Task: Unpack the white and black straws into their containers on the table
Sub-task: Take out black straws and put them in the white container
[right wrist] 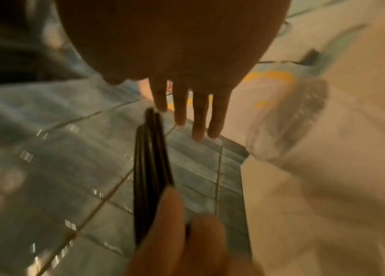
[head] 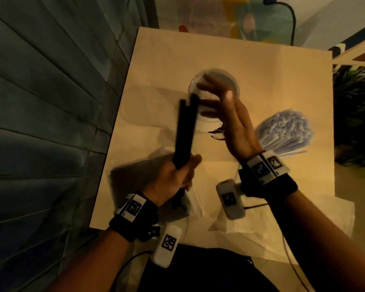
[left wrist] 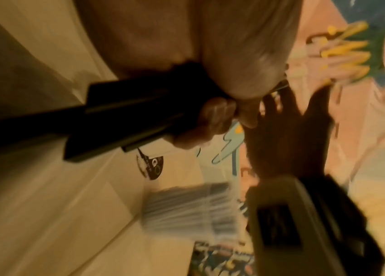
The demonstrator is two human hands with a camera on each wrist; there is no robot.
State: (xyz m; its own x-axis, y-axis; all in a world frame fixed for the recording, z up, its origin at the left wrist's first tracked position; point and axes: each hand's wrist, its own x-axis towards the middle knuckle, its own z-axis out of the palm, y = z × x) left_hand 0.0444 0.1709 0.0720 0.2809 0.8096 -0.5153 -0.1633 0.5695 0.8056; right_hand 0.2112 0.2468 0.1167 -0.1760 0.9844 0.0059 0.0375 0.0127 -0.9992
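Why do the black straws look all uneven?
Their tips are not level: in the left hand, one of the thin black plastic straws pokes out past the rest. The open right hand is beside the tips, over the clear round cup. Nothing looks spilled or broken.

The bundle of straws [head: 184, 131] gripped in the left hand [head: 173, 178] is solid black. The straws [head: 282, 131] fanned out at the right are white, with a pale bluish cast in the dim light. The clear cup [head: 213, 89] has a white base and a small dark red and black mark just beside it, too blurred to read. The table [head: 282, 81] is plain cream. Both wristbands [head: 133, 220] are black, carrying white tags printed with black square-code patterns. The floor tiles [head: 40, 102] are grey-blue.
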